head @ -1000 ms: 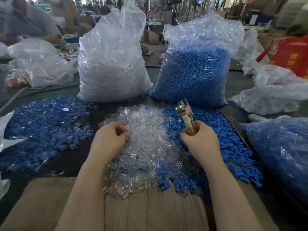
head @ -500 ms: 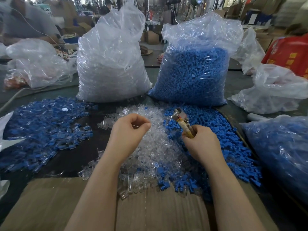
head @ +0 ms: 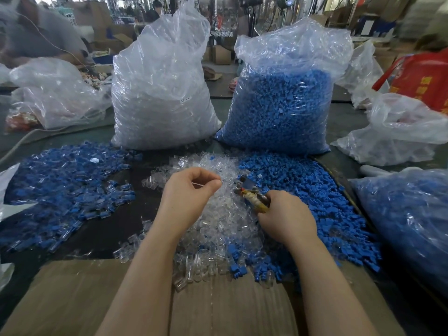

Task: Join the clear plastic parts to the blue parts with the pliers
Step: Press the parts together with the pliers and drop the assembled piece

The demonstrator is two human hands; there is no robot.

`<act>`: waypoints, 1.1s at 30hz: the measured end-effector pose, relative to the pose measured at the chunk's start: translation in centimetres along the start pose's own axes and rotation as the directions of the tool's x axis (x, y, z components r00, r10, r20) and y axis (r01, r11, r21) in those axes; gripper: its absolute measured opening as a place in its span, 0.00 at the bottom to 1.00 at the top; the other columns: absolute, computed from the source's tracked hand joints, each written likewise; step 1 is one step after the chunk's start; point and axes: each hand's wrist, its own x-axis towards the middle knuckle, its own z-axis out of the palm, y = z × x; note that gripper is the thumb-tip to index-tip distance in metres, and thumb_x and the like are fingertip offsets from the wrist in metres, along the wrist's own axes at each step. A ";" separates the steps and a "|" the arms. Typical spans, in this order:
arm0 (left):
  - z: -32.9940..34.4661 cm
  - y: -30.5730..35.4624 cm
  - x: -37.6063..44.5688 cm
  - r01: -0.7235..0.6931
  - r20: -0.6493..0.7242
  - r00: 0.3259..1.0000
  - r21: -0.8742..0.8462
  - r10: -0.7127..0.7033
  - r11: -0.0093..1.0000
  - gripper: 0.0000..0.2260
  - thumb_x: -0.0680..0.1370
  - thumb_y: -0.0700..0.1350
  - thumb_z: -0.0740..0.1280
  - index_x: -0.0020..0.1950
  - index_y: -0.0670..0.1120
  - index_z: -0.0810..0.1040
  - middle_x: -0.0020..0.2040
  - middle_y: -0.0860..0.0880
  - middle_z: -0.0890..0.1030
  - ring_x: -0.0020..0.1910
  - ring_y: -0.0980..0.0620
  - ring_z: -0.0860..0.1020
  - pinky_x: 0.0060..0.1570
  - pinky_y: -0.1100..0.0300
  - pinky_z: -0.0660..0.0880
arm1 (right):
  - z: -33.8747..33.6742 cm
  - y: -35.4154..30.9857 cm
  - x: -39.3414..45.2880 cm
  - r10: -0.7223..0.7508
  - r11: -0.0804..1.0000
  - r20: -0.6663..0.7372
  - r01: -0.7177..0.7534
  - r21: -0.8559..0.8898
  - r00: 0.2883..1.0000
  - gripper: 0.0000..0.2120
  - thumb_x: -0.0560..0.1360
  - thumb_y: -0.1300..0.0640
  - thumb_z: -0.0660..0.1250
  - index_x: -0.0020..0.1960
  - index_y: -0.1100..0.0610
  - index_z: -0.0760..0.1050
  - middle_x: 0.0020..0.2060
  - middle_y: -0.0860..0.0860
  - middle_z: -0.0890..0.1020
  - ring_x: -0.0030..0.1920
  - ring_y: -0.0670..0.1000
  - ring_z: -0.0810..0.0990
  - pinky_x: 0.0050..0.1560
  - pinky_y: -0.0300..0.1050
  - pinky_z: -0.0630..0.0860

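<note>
1. Blue-and-clear joined pieces (head: 60, 187) lie heaped toward the left edge of the table (head: 101, 229); we take these for the finished work, so the task looks well under way.
2. Clear parts (head: 218, 219) sit in a loose pile at the middle of the table, in front of the tall bag of clear parts (head: 160, 98). A small white label on that bag seems to read "SJ 01"; we cannot make out the rest.
3. Our left hand (head: 186, 197) is raised over the clear pile, thumb and forefinger pressed together at the tips, apparently pinching one clear part, though the part itself is too small and see-through to be sure.
4. Our right hand (head: 286, 214) is curled round the taped handles of the pliers (head: 249, 190), whose head points up and left toward the left hand; whether the jaws are apart we cannot tell.
5. Blue parts (head: 310, 190) spread to the right of the pliers, before the bag of blue parts (head: 278, 105).
6. We judge the step to be fetching pieces for one joint. Next we need a blue part mated to the clear one, seated in the pliers, then squeezed.
7. The red bag (head: 421, 81) at the far right corner carries yellow characters, unreadable here.
</note>
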 end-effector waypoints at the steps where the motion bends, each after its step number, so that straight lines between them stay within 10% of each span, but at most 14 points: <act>1: 0.0 0.0 0.0 0.004 -0.001 1.000 -0.009 -0.004 1.000 0.02 0.75 0.47 0.73 0.42 0.54 0.83 0.39 0.55 0.84 0.42 0.56 0.81 0.46 0.60 0.77 | 0.0 -0.1 0.0 0.003 1.000 0.003 -0.003 -0.011 1.000 0.05 0.73 0.52 0.66 0.42 0.51 0.70 0.35 0.49 0.75 0.37 0.55 0.75 0.33 0.44 0.67; 18: 0.6 0.7 -0.4 0.077 -0.047 0.995 -0.222 -0.089 0.972 0.02 0.74 0.44 0.75 0.44 0.49 0.83 0.36 0.51 0.85 0.38 0.54 0.83 0.42 0.62 0.80 | -0.5 0.1 0.0 0.089 0.974 -0.111 -0.063 0.217 0.990 0.10 0.76 0.45 0.68 0.44 0.49 0.71 0.37 0.47 0.77 0.39 0.53 0.76 0.34 0.45 0.69; 33: 3.2 2.6 -1.3 0.183 0.135 0.982 -0.564 -0.129 0.805 0.04 0.75 0.37 0.73 0.45 0.41 0.78 0.37 0.45 0.85 0.38 0.53 0.85 0.37 0.65 0.79 | -2.1 -1.2 -1.1 -0.073 0.541 -0.262 0.259 0.800 0.962 0.05 0.76 0.57 0.71 0.41 0.52 0.78 0.33 0.52 0.79 0.31 0.43 0.73 0.34 0.35 0.73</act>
